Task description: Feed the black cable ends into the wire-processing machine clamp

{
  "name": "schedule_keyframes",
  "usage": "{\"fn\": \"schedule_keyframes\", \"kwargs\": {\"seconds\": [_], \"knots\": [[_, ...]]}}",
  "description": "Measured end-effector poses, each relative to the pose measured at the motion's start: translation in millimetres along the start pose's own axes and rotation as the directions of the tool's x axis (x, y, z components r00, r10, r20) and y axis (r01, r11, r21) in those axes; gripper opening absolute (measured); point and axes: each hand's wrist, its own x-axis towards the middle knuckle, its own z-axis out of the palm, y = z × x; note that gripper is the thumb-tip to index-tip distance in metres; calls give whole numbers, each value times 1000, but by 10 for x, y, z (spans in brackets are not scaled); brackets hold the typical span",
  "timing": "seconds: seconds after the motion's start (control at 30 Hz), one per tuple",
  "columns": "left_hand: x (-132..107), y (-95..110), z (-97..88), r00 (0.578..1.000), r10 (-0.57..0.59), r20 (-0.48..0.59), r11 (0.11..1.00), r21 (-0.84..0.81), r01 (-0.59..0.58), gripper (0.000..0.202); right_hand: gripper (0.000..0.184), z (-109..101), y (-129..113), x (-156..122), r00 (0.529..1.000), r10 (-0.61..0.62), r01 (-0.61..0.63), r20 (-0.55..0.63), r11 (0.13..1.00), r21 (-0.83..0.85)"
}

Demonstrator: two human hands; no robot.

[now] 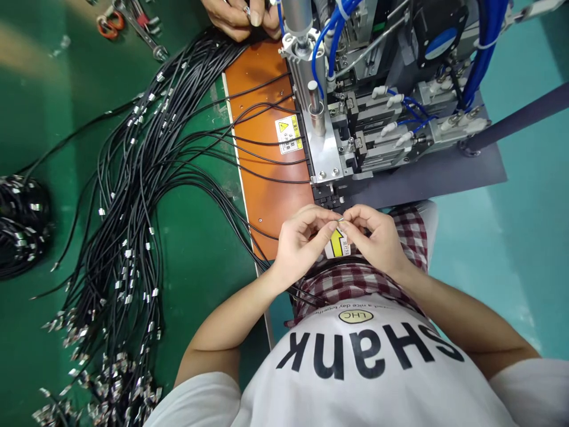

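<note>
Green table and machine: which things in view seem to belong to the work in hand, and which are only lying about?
Probably part of the work:
small shiny piece, between left hand and right hand
black cables
machine, with several cables running to it

Probably just lying about:
orange-handled tool
wrench, untouched beside it

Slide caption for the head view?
Left hand and right hand pinch a shiny piece beside a machine, black cables nearby.

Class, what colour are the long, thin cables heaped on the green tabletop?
The long, thin cables are black, seen best in the head view.
</note>
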Motion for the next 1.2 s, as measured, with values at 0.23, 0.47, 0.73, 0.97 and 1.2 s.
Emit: {"fn": "schedule_keyframes", "kwargs": {"seconds": [0.23, 0.47, 0.73, 0.97, 1.2], "knots": [[32, 22, -37, 989, -148, -20, 985, -90, 146, 22, 14, 39, 10, 13, 1000, -21, 21, 1, 1000, 12], [16, 16, -37, 971, -237, -34, 959, -169, 228, 25, 10, 74, -8, 17, 993, -110, 107, -43, 992, -60], [40, -2, -25, 953, -302, -6, 937, -184, 296, 32, 9, -1, -22, 35, 996, -90, 89, -12, 991, -100], [49, -9, -34, 960, -280, -7, 951, -136, 276, 32, 14, -95, -145, 45, 993, -117, 113, -15, 982, -152], [47, -4, -33, 964, -267, 3, 956, -130, 265, 29, 11, -92, -128, 99, 997, -77, 72, -25, 986, -151]]}}
